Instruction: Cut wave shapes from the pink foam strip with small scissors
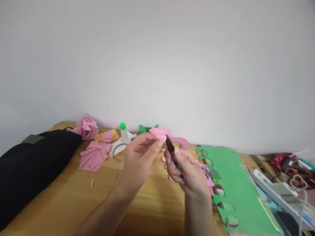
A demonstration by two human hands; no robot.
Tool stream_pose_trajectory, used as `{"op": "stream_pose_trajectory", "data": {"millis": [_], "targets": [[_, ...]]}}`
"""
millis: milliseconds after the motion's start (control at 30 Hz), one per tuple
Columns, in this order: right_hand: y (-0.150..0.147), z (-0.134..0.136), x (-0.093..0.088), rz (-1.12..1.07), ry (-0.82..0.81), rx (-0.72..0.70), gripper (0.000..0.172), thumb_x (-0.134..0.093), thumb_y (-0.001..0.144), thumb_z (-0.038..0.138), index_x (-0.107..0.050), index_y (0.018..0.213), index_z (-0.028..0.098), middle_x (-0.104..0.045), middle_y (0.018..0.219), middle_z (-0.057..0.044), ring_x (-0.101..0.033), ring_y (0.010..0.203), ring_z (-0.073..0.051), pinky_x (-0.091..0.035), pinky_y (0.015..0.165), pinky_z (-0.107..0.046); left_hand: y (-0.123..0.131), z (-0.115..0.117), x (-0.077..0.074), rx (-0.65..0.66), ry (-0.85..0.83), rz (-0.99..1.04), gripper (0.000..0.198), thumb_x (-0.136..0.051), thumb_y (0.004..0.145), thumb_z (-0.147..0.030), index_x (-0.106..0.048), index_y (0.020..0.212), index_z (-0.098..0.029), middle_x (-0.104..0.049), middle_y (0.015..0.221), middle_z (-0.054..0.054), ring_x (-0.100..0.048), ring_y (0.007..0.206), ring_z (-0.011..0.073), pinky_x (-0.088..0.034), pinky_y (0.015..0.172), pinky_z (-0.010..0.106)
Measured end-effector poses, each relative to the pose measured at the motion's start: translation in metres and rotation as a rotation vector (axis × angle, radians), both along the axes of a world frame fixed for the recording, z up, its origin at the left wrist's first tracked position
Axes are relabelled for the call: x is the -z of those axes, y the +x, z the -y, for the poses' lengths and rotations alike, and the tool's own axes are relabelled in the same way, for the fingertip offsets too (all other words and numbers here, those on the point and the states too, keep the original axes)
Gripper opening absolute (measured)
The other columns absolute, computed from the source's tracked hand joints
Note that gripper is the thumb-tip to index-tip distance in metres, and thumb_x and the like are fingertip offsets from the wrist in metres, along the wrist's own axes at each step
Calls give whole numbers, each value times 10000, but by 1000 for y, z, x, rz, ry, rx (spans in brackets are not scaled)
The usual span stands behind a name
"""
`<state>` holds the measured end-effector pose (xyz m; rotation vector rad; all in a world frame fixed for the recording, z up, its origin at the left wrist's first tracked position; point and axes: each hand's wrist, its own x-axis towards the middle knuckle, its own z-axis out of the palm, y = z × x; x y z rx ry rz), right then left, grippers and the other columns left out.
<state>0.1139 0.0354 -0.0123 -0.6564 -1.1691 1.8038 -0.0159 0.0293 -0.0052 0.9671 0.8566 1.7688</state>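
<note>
My left hand [141, 155] has thumb and forefinger pinched at the edge of a curved pink paper piece [161, 132]. My right hand [185, 167] is closed around small dark scissors [169, 144], whose blades point up and left against the pink paper's right end. The fingers hide most of the scissor handles. Behind the hands lies another curved pink paper shape [182, 142], and green paper leaves [142, 128] show at the back. Small pink scraps lie on the wooden table [73, 200] below the hands.
To the left are a black bag [36, 164], a pink paper flower [86, 127] and folded pink paper [94, 157]. A green-capped glue stick [123, 131] stands by a roll of tape [118, 152]. On the right lie a cut-out green sheet [242, 190] and a white power strip [278, 193].
</note>
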Motion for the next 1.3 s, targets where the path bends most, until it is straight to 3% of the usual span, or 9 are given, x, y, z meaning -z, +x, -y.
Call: {"op": "stream_pose_trajectory", "data": {"millis": [633,933,1067,1300], "targets": [[3,1,3,-19,19,-15,359,-605,903,477,-573,743,157,-243,435,134,-102,333,-19,-78,348,-193,-4,1,-1,62,51,-7,87,-667,831,-146,-669,758,-195,-705,683,-35,-670,619,81,-554,668,166],[15,4,-1,133,47,-103,377,-584,913,492,-591,774,141,-292,483,116,-133,385,-27,-132,345,-171,-7,-1,-2,-63,45,-20,99,-670,817,-124,-674,745,-192,-672,642,-53,-626,620,47,-510,633,118],[24,10,-4,118,38,-47,368,-571,925,486,-601,802,141,-285,493,116,-115,392,-25,-88,330,-151,-5,-3,-3,-72,26,-72,95,-676,811,-138,-669,729,-185,-689,663,-45,-616,617,45,-500,620,119],[39,22,-13,86,96,-93,361,-544,946,474,-614,810,147,-284,497,106,-133,390,-22,-95,324,-132,-2,1,-10,-62,37,-252,69,-661,840,-170,-659,774,-191,-676,708,-44,-627,657,55,-507,658,137]]}}
